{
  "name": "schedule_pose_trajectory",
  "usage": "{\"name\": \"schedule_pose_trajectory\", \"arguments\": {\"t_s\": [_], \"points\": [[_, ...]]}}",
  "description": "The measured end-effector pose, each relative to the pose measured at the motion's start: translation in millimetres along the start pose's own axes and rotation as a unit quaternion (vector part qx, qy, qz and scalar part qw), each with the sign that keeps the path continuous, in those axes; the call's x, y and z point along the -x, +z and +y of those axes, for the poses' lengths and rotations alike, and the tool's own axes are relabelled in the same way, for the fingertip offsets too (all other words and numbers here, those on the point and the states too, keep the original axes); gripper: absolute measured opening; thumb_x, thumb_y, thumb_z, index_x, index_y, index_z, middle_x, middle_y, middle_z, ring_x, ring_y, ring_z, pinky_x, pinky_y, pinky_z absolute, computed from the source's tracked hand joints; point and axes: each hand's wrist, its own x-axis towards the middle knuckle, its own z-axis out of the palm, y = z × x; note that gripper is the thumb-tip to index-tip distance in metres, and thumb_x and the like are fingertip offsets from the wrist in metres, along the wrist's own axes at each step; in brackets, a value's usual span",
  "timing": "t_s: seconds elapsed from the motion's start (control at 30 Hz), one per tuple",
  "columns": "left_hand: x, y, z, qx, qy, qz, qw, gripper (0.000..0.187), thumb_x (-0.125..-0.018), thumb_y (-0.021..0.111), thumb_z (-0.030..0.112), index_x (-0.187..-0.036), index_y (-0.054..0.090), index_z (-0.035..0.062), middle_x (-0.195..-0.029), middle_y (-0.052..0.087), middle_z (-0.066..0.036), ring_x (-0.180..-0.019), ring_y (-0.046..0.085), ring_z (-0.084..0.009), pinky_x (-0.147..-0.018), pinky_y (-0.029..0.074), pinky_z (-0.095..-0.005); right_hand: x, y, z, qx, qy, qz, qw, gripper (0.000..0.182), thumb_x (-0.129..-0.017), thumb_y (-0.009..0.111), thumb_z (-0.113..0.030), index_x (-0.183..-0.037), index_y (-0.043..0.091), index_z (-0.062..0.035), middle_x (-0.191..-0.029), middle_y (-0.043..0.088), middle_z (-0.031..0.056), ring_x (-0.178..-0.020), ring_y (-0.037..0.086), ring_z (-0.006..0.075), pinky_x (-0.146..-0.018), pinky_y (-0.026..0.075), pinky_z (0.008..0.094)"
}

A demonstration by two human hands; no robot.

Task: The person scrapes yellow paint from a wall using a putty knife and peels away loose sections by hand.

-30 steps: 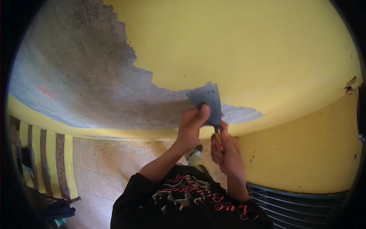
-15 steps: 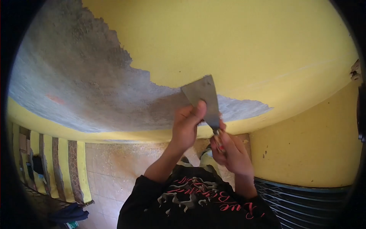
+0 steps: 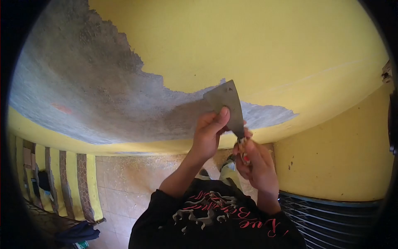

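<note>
Both my hands are on a broad-bladed scraper, held up in front of the wall. My right hand wraps round its handle, which shows some red between the fingers. My left hand pinches the left side of the metal blade, thumb flat on the near face and the other fingers behind it. Beyond the blade is the wall, where yellow paint ends in a ragged edge against a bare grey patch. The blade's wide end overlaps that edge in this view.
Below lies a tiled floor strewn with pale flakes. A dark metal grille stands at the lower right, next to a yellow side wall. Striped steps are on the left, with a dark cloth at the lower left.
Both hands and the scraper have shifted slightly to the right in view. The grip on blade and handle stays the same.
</note>
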Motion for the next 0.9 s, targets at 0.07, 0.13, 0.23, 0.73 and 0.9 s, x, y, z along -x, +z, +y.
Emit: {"name": "schedule_pose_trajectory", "arguments": {"t_s": [0.07,0.13,0.23,0.73,0.9], "points": [[-5,-4,0,-0.011,0.021,-0.003,1.0,0.049,-0.098,0.044,0.038,-0.093,0.062,-0.008,-0.08,0.068,-0.018,-0.076,0.068,-0.0254,-0.078,0.052,-0.0345,-10,7,7,0.003,-0.004,0.025,1.0,0.038,-0.102,0.031,-0.034,-0.092,0.051,-0.0028,-0.054,0.035,-0.0032,-0.042,0.028,0.0047,-0.04,0.022,0.0219],[0,-1,4,-0.011,0.038,-0.013,0.999,0.05,-0.098,0.042,0.038,-0.089,0.063,-0.0066,-0.079,0.068,-0.018,-0.077,0.068,-0.0256,-0.079,0.051,-0.0358,-5,8,9,0.004,-0.016,0.005,1.0,0.038,-0.102,0.031,-0.034,-0.093,0.051,-0.0029,-0.052,0.034,-0.0034,-0.041,0.028,0.0048,-0.04,0.022,0.0217],[-1,-1,5,-0.012,0.018,-0.038,0.999,0.05,-0.099,0.042,0.037,-0.087,0.064,-0.0059,-0.078,0.068,-0.018,-0.078,0.068,-0.0253,-0.079,0.051,-0.0365,4,12,-7,0.008,0.012,0.014,1.0,0.038,-0.102,0.031,-0.035,-0.093,0.051,-0.0034,-0.053,0.034,-0.0035,-0.042,0.027,0.0048,-0.04,0.021,0.0216],[-7,-3,9,-0.033,0.045,-0.038,0.998,0.05,-0.099,0.042,0.038,-0.086,0.065,-0.0052,-0.081,0.069,-0.017,-0.077,0.067,-0.0235,-0.079,0.051,-0.0343,-10,4,-4,0.075,-0.039,0.04,0.996,0.037,-0.101,0.039,-0.033,-0.082,0.052,-0.0035,-0.052,0.036,-0.0048,-0.044,0.031,0.0034,-0.042,0.023,0.0211],[-8,2,9,-0.011,0.03,-0.049,0.998,0.051,-0.099,0.041,0.038,-0.084,0.066,-0.0045,-0.08,0.069,-0.017,-0.077,0.067,-0.0229,-0.079,0.051,-0.0344,-3,3,-7,0.057,-0.025,0.011,0.998,0.037,-0.102,0.038,-0.031,-0.081,0.051,-0.0041,-0.051,0.036,-0.0049,-0.044,0.032,0.0033,-0.042,0.023,0.0212]]}}
